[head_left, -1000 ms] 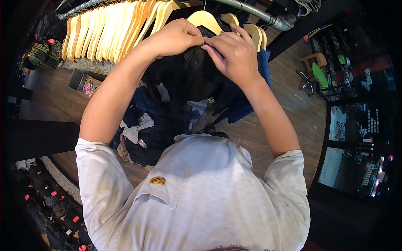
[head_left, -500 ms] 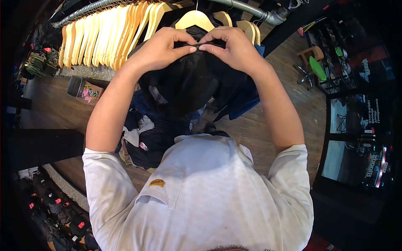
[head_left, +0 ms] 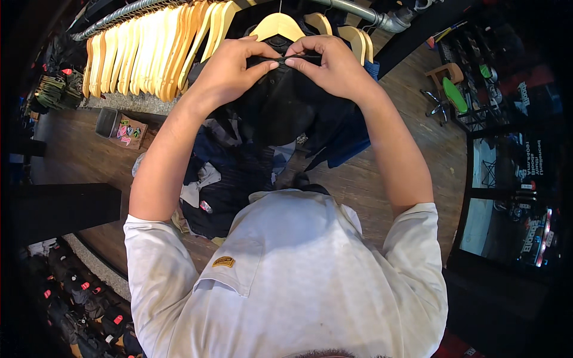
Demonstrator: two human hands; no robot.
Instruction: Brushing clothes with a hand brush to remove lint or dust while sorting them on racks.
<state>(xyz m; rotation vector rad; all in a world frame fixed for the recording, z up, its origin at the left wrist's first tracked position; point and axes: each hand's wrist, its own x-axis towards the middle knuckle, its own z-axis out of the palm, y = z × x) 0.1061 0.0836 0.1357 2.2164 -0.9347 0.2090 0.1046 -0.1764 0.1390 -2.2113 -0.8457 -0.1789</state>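
Note:
A black collared shirt (head_left: 277,113) hangs on a pale wooden hanger (head_left: 278,26) in front of me. My left hand (head_left: 233,68) pinches the left side of its collar between thumb and fingers. On the other side my right hand (head_left: 328,64) pinches the collar's right edge. The two thumbs almost meet at the middle of the collar, just below the hanger. Whether a button sits between the fingertips is too small to tell. Dark blue garments (head_left: 349,140) hang close by on the right.
Many bare wooden hangers (head_left: 140,51) line the metal rail (head_left: 134,9) at the left. Clothes (head_left: 221,191) lie heaped below the shirt. A grey bin (head_left: 108,122) stands on the floor at the left, and a green chair (head_left: 455,95) at the far right.
Both hands still pinch the collar and have shifted up very slightly. The shirt's lower part has drawn up a little, showing more of the heap beneath.

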